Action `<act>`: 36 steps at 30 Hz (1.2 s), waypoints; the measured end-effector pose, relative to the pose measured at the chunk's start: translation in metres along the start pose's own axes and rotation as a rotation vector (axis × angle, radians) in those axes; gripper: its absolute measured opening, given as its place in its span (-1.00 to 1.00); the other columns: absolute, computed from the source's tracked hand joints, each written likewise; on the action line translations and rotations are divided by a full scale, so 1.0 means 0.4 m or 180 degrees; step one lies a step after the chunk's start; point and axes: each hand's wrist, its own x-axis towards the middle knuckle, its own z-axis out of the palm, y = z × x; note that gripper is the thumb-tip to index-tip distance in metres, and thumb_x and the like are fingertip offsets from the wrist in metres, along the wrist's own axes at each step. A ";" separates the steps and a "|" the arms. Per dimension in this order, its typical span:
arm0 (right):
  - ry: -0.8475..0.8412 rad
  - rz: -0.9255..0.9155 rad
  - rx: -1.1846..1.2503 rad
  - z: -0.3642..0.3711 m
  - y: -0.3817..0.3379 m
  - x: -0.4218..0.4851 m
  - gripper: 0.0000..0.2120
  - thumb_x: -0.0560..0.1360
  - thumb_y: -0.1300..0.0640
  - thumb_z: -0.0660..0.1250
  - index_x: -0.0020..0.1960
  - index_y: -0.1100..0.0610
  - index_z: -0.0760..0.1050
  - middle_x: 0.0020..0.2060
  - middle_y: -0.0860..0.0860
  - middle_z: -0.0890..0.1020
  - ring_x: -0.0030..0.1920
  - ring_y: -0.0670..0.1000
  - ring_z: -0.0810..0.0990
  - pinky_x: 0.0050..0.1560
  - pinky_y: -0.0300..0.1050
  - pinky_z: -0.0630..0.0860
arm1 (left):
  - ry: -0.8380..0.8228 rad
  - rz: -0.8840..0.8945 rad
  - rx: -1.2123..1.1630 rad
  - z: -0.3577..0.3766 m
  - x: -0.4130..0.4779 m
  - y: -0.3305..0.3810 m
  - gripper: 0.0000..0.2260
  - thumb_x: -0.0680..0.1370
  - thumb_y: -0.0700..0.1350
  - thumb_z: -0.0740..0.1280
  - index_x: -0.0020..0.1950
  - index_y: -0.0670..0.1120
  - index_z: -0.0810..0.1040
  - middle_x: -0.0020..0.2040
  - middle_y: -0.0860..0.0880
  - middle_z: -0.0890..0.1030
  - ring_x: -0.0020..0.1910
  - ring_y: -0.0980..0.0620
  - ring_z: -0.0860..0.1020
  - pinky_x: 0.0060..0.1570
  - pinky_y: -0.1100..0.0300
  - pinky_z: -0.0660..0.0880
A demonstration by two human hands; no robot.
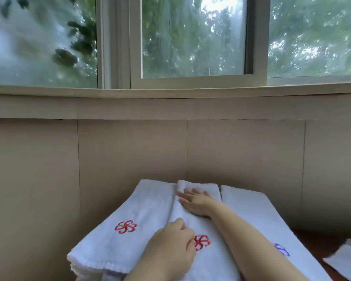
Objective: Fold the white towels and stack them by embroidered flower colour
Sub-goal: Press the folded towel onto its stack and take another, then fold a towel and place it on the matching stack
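Note:
Three folded white towels lie side by side. The left towel [130,216] shows a red embroidered flower [125,226] and lies on a stack. The middle towel [199,187] also bears a red flower [202,242], partly covered by my left hand [170,244], whose curled fingers rest on the cloth. My right hand [195,201] lies flat, fingers straight, pressing the far part of the middle towel. The right towel [251,207] carries a blue flower [282,249], partly hidden by my right forearm.
A beige panelled wall [241,155] rises just behind the towels, with a window sill and sliding window [193,82] above. A brown table surface [316,240] shows at right, where another white cloth [344,258] lies at the frame edge.

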 end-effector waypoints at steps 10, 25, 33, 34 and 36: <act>-0.0146 0.0566 -0.0230 -0.003 0.018 0.052 -0.41 0.61 -0.25 -0.17 0.56 -0.07 -0.14 0.56 -0.05 -0.14 0.55 0.11 -0.17 0.50 0.18 -0.18 | -0.0045 -0.0061 0.0127 0.018 0.002 -0.003 -0.78 0.64 0.05 0.02 0.14 0.00 0.37 0.19 0.02 0.37 0.13 -0.01 0.39 -0.11 0.18 0.16; -0.0397 -0.0771 -0.0184 -0.003 -0.118 -0.629 -0.41 0.61 0.10 0.10 0.57 0.01 -0.07 0.56 -0.06 -0.04 0.54 0.07 0.01 0.52 -0.02 0.00 | -0.0281 -0.0411 0.0226 0.002 -0.203 0.133 -0.52 0.65 -0.07 0.02 0.57 0.00 0.02 0.58 0.02 0.00 0.55 0.08 -0.03 0.48 -0.03 -0.06; -0.0894 -0.0172 -0.0357 -0.081 -0.003 -1.042 -0.66 0.60 0.03 0.10 0.29 0.13 0.44 0.28 0.04 0.50 0.30 0.11 0.43 0.31 0.04 0.36 | -0.0167 0.0361 0.0060 -0.025 -0.318 0.338 -0.69 0.61 -0.05 0.09 0.33 0.05 0.43 0.38 0.06 0.32 0.39 0.05 0.27 0.31 0.13 0.22; -0.0832 0.0117 -0.0220 -0.093 0.043 -1.095 -0.66 0.60 0.01 0.10 0.30 0.09 0.44 0.26 0.01 0.52 0.28 0.08 0.45 0.29 0.00 0.38 | -0.0240 0.0421 0.0008 -0.021 -0.324 0.368 -0.69 0.61 -0.04 0.09 0.33 0.05 0.44 0.37 0.06 0.33 0.37 0.04 0.29 0.30 0.13 0.24; -0.0565 0.0738 0.0008 -0.124 0.147 -1.202 -0.66 0.60 -0.04 0.12 0.33 -0.04 0.44 0.28 -0.08 0.51 0.29 -0.01 0.45 0.26 -0.13 0.37 | -0.0439 0.0528 -0.0116 -0.011 -0.331 0.433 -0.69 0.61 -0.03 0.11 0.31 0.06 0.46 0.34 0.07 0.35 0.33 0.04 0.33 0.28 0.12 0.28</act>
